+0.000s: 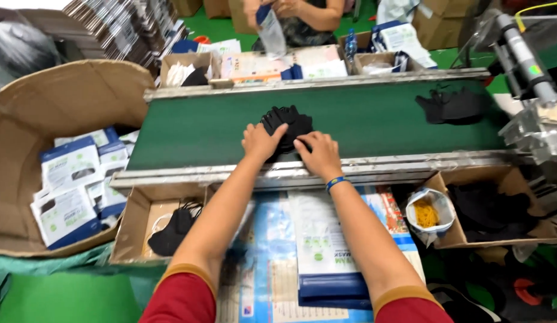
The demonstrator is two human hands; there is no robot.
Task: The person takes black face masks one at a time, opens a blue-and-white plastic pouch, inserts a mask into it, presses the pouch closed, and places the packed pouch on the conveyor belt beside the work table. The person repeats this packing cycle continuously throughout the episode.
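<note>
Black masks (287, 122) near the belt's (374, 119) front edge lay under both flat, spread hands, left (260, 142) and right (317, 152), gathering them; lifting needs closed fingers.

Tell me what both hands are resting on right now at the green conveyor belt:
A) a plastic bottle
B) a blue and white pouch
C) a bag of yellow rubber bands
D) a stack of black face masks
D: the left hand and the right hand both press on the stack of black face masks lying on the green conveyor belt.
</note>
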